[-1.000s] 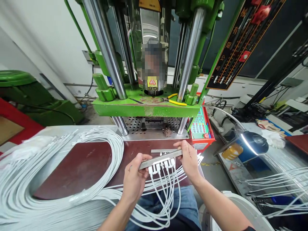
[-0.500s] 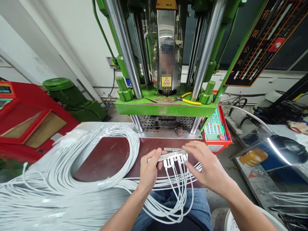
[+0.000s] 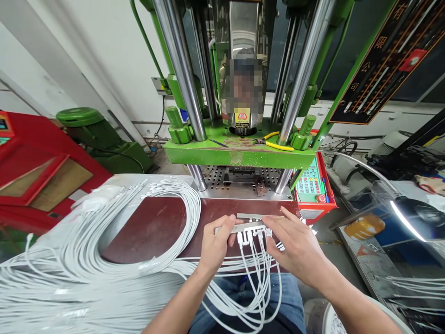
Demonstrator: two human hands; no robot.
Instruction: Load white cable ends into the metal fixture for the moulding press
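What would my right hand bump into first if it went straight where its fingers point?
Probably the bar with its plugs: the right hand has its fingertips right by one end, though I can't tell if they touch. The left hand grips the other end.

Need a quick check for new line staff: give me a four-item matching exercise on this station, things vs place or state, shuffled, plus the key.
Things:
1. Pliers
2. Bar
3. Keypad
4. Lamp

Place or state:
A. Set in the top of the red box
B. At the right edge of the view, its strip lit
C. Lying on the green plate of the press
D. Gripped by the left hand

Pairs: 1-C, 2-D, 3-A, 4-B
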